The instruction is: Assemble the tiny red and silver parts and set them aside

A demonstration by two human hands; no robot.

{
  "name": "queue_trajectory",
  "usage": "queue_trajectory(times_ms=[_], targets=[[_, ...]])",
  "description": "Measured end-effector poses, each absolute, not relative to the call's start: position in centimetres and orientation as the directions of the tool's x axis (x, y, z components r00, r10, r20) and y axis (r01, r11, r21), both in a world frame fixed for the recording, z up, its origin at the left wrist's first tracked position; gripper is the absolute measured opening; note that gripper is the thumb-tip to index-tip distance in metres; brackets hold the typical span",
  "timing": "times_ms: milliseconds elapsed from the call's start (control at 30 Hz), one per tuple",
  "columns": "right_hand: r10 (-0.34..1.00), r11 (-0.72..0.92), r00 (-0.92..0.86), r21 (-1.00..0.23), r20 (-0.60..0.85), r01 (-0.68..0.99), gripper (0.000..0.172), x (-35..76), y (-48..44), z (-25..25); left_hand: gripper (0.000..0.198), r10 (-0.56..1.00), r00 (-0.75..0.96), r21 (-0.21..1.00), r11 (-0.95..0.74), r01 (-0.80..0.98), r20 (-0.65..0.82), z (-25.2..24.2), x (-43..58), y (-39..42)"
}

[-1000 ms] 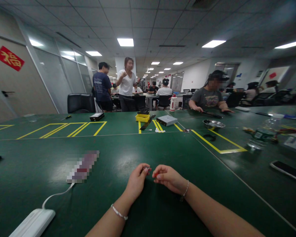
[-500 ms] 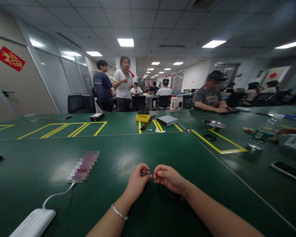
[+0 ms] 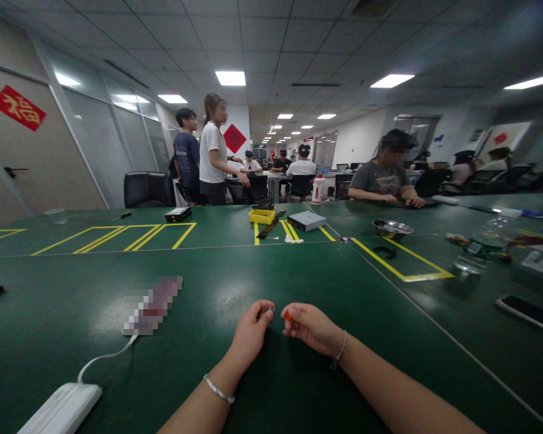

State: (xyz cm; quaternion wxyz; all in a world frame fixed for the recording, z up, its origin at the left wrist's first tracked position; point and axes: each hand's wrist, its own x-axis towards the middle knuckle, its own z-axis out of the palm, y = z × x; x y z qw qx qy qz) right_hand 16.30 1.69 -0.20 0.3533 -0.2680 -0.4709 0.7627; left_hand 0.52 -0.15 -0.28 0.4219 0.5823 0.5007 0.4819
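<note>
Both my hands rest on the green table (image 3: 298, 277) close in front of me, fingertips nearly touching. My left hand (image 3: 250, 331) is curled in a pinch around a tiny metallic piece (image 3: 268, 309). My right hand (image 3: 311, 327) is also closed in a pinch, with a small red-orange piece (image 3: 288, 316) at its fingertips. A thin bracelet sits on each wrist. What the small pieces are I cannot make out.
A white power bank (image 3: 61, 410) with a cable leads to a blurred phone (image 3: 152, 305) at left. A black phone (image 3: 529, 313) and water bottle (image 3: 477, 250) lie right. A yellow bin (image 3: 261, 215), grey box (image 3: 306, 220) and metal bowl (image 3: 391, 227) stand further back. Several people sit or stand beyond.
My fingertips shifted slightly around the small pieces, staying together. The standing person in white turned and stepped left; the seated person opposite drew both arms in.
</note>
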Motion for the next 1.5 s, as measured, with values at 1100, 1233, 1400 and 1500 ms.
queue_trajectory(times_ms=[1100, 1233, 1400, 1500], targets=[[0.787, -0.314, -0.613, -0.898, -0.065, -0.309, 0.018, 16.4, 1.9, -0.5, 0.011, 0.989, 0.055, 0.963, -0.147, 0.224, 0.138, -0.5, 0.5, -0.2], [0.784, -0.326, -0.616, -0.891, -0.069, -0.315, 0.017, 16.5, 1.9, -0.6, 0.011, 0.988, 0.065, 0.971, -0.149, 0.189, 0.139, -0.7, 0.5, -0.1], [0.784, -0.324, -0.618, -0.893, -0.068, -0.313, 0.016, 16.5, 1.8, -0.5, 0.011, 0.991, 0.060, 0.977, -0.129, 0.172, 0.120, -0.8, 0.5, -0.1], [0.781, -0.323, -0.620, -0.899, -0.075, -0.297, 0.016, 16.5, 1.8, -0.5, 0.010, 0.989, 0.062, 0.978, -0.144, 0.153, 0.136, -0.6, 0.6, -0.1]])
